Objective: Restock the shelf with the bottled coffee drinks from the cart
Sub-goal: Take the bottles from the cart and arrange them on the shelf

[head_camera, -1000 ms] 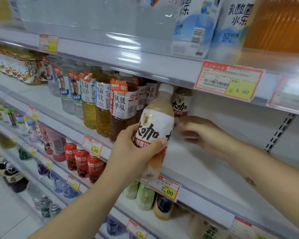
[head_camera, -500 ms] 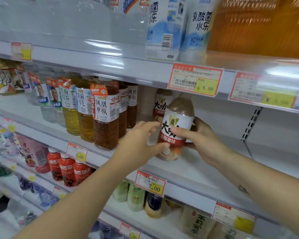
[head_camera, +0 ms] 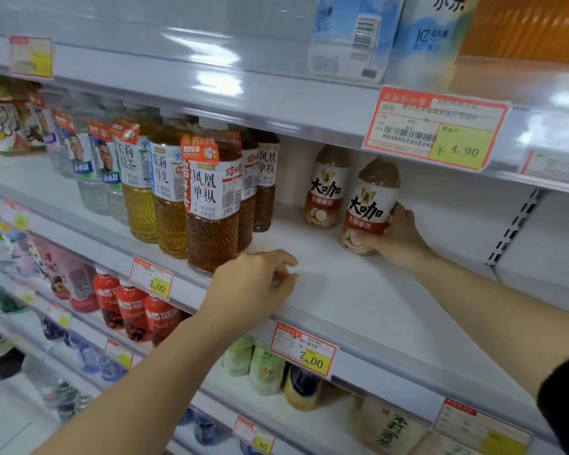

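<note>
Brown coffee bottle (head_camera: 370, 205) now stands on shelf (head_camera: 342, 290), just right of rear coffee bottle (head_camera: 329, 188); right grip (head_camera: 391, 238) curled round it; left grip (head_camera: 253, 284) emptied, fingers relaxed; release remains.

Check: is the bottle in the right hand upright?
Upright: white-labelled brown plastic coffee bottle stands base-down on the white shelf, right hand holding it.
</note>
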The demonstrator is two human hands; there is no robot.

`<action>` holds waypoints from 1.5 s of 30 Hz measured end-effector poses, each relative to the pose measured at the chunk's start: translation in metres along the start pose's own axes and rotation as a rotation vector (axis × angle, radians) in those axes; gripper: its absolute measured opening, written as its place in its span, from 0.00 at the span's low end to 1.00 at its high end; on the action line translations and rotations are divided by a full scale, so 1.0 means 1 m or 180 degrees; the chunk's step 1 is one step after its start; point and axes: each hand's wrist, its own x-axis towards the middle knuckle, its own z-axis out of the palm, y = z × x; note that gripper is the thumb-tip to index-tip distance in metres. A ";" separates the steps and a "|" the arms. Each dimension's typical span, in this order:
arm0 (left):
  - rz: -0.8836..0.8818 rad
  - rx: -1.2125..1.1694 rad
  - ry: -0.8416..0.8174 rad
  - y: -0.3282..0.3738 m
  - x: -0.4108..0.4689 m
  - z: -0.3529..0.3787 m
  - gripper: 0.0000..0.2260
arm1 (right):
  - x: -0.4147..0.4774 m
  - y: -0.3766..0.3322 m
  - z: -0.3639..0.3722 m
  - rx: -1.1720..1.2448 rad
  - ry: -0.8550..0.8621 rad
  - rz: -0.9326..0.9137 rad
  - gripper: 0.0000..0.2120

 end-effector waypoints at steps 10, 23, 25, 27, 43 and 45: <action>0.0076 0.0009 0.0232 -0.005 -0.001 0.006 0.11 | 0.021 0.015 0.022 -0.0145 0.0421 -0.0040 0.38; 0.0473 -0.0642 0.0527 -0.002 -0.019 -0.007 0.09 | -0.060 -0.052 0.003 -0.0707 -0.0082 -0.0323 0.21; 0.0616 -0.0807 0.0722 -0.008 -0.039 -0.015 0.10 | -0.104 -0.073 0.010 -0.0704 -0.0119 -0.0742 0.13; 0.0551 -0.1033 0.0713 -0.021 -0.064 -0.021 0.10 | -0.148 -0.089 0.030 -0.0601 -0.0153 -0.1128 0.06; -0.1685 -0.0683 -0.0801 -0.277 -0.315 0.036 0.09 | -0.331 0.055 0.349 -0.1043 -0.1943 0.0434 0.09; -0.1957 -0.0564 -0.0978 -0.298 -0.342 0.055 0.09 | -0.346 0.078 0.373 -0.1186 -0.2257 0.0668 0.11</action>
